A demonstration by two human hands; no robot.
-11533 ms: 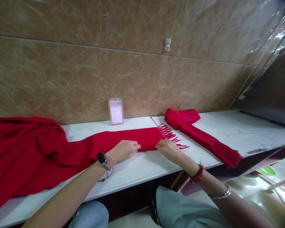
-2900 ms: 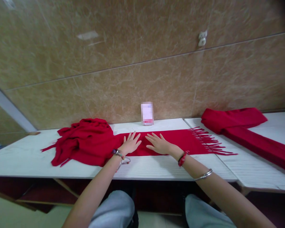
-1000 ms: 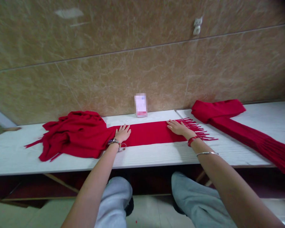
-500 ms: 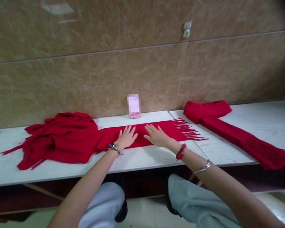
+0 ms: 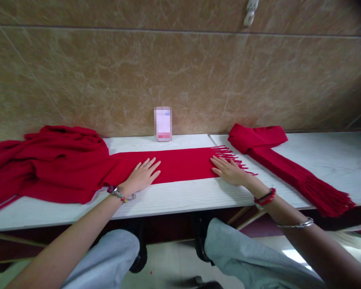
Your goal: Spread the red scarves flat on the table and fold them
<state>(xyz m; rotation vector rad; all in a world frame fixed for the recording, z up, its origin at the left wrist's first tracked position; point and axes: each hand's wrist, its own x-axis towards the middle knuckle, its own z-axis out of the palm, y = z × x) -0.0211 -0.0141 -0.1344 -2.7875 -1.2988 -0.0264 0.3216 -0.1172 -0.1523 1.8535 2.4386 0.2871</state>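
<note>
A red scarf (image 5: 183, 164) lies flat across the white table, its fringe pointing right. My left hand (image 5: 142, 175) rests on its left part, fingers spread, palm down. On the fringed end lies my right hand (image 5: 228, 170), also flat with fingers out. Toward the left the scarf runs into a crumpled heap of red cloth (image 5: 63, 168); where one ends and the other begins I cannot tell. To the right of my right hand is a second red scarf (image 5: 289, 170), folded over at the back, with its fringe hanging at the table's front edge.
A phone-like upright object (image 5: 163, 125), blurred out, leans at the brown marbled wall (image 5: 132, 76). The white table (image 5: 186, 196) has a seam near the scarf's fringe. A small white fitting (image 5: 250, 13) sits high on the wall. My knees are below the table edge.
My hands have moved apart over the scarf, the left one leftward and the right one rightward onto the fringe. The scarf lies smoother between them. The view has tilted down somewhat.
</note>
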